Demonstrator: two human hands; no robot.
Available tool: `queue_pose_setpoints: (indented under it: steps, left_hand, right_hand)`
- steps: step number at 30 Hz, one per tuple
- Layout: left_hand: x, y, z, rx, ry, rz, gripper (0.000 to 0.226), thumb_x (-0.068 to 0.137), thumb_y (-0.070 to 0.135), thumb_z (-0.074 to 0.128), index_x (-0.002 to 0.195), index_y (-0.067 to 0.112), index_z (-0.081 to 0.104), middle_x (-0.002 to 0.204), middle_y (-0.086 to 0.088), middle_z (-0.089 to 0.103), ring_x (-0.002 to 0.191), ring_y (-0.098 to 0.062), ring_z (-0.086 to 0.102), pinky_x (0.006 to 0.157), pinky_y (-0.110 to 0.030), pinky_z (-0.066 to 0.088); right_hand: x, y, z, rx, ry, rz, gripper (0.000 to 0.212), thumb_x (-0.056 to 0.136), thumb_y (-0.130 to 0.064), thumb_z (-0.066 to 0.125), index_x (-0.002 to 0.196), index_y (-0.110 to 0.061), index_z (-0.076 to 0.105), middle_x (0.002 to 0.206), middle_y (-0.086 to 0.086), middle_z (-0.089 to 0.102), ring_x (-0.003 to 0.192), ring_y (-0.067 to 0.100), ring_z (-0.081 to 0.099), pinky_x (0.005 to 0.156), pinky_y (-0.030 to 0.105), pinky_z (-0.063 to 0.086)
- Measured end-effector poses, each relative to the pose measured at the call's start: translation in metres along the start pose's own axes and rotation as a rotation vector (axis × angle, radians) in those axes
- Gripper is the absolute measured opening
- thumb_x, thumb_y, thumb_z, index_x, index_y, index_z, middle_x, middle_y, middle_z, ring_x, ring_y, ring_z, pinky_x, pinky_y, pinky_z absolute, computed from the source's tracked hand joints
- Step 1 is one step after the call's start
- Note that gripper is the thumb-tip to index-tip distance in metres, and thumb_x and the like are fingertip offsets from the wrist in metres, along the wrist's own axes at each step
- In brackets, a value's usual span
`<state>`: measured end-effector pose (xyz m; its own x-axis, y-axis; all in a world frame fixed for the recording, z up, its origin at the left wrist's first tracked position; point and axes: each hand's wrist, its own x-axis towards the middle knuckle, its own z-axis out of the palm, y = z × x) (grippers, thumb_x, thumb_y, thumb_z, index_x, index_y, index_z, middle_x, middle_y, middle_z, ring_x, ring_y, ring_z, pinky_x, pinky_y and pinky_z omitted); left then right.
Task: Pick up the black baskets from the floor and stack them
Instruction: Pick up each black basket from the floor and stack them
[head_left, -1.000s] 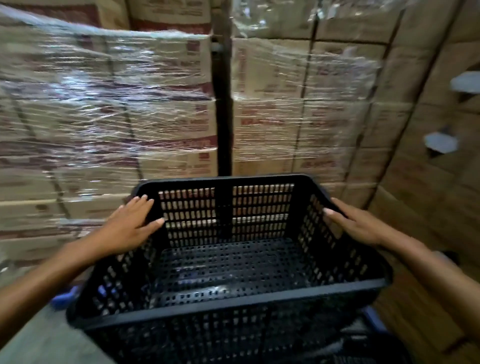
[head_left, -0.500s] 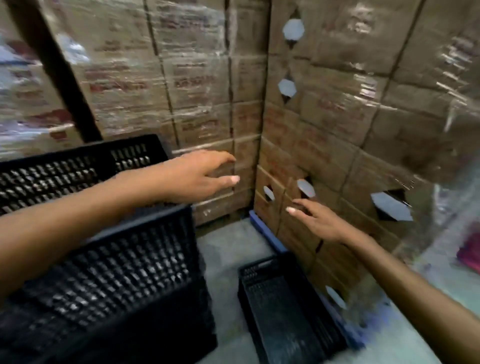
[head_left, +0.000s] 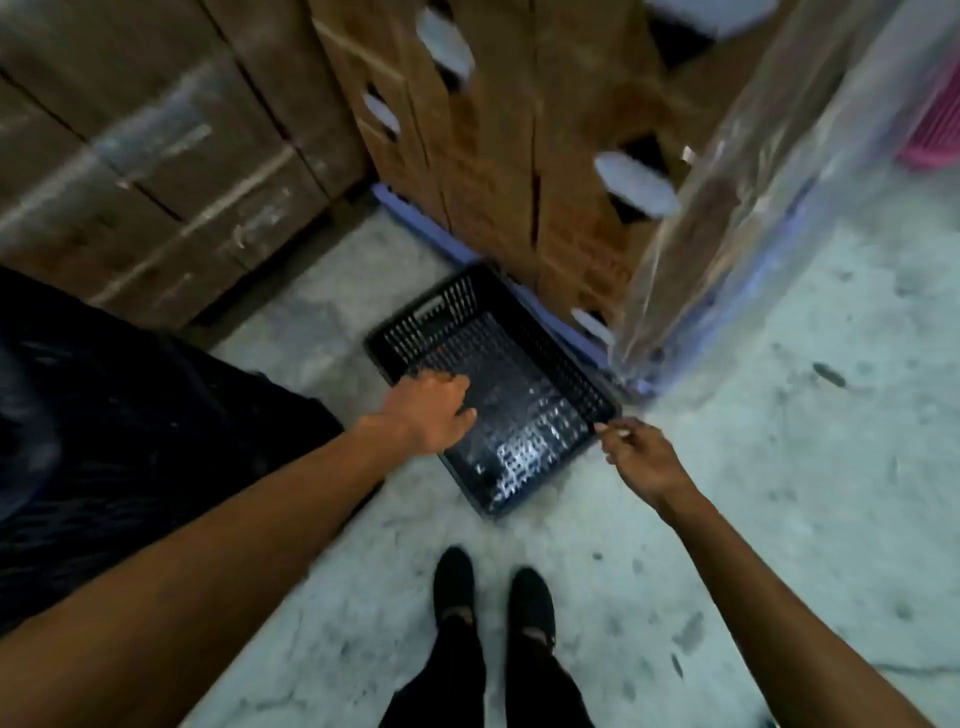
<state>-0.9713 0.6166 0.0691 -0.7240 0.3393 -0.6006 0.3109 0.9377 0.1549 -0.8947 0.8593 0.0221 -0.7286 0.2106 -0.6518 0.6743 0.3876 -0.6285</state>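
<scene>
1. The black basket (head_left: 493, 384) sits on the floor (head_left: 779, 467) at your 12 o'clock, just past your shoes (head_left: 493, 587). Its far side is right beside the blue pallet (head_left: 441, 244) under the boxes (head_left: 519, 182), so if you pull it up crooked it can catch there.
2. Your left hand (head_left: 428, 413) is loosely curled over the basket's near-left rim, at about 11 o'clock, holding nothing yet. If you grab just that rim, the basket can tip and swing.
3. Your right hand (head_left: 641, 457) is at about 1 o'clock, just beside the basket's right corner. Its fingers look drawn together, but the picture is too blurry to tell if they touch the rim. A grip on a corner alone can slip.
4. The stack of baskets (head_left: 130, 441) is close at your 9 o'clock. You can bump it with your left arm when you lift and turn.
5. The loose plastic wrap (head_left: 727, 208) hangs at 2 o'clock. The basket could snag it.
</scene>
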Motion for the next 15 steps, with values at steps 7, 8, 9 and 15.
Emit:
queue_pose_setpoints:
  steps: [7,8,9,15]
  left_hand:
    - [0.125,-0.055,0.172,0.11,-0.104,-0.024,0.046,0.094,0.038,0.037,0.128,0.008,0.045,0.138,-0.016,0.046,0.129,-0.033,0.04,0.104,-0.042,0.036]
    - [0.137,-0.064,0.192,0.125,-0.099,-0.004,0.047,0.094,0.038,0.038,0.128,0.007,0.045,0.137,-0.017,0.047,0.129,-0.033,0.04,0.104,-0.043,0.036]
    - [0.146,-0.073,0.21,0.134,-0.089,0.018,0.05,0.093,0.04,0.036,0.129,0.006,0.045,0.136,-0.018,0.047,0.129,-0.034,0.04,0.104,-0.043,0.036]
    - [0.193,-0.119,0.282,0.245,-0.043,0.154,0.064,0.08,0.048,0.025,0.102,0.002,0.064,0.111,-0.024,0.065,0.109,-0.037,0.057,0.098,-0.04,0.04]
  right_hand:
    - [0.127,0.144,0.125,0.351,0.094,0.392,0.059,0.084,-0.038,0.062,0.131,-0.008,0.041,0.102,0.009,0.052,0.092,0.023,0.051,0.084,0.033,0.04]
    - [0.141,0.153,0.145,0.409,0.1,0.412,0.059,0.083,-0.038,0.063,0.129,-0.008,0.042,0.102,0.009,0.05,0.091,0.021,0.048,0.082,0.033,0.04]
    - [0.153,0.162,0.166,0.453,0.127,0.425,0.054,0.082,-0.036,0.065,0.124,-0.008,0.044,0.102,0.011,0.052,0.091,0.021,0.049,0.082,0.034,0.04]
    - [0.207,0.184,0.238,0.603,0.471,0.427,0.03,0.09,-0.014,0.051,0.116,0.0,0.054,0.114,0.018,0.065,0.098,0.025,0.06,0.096,0.044,0.048]
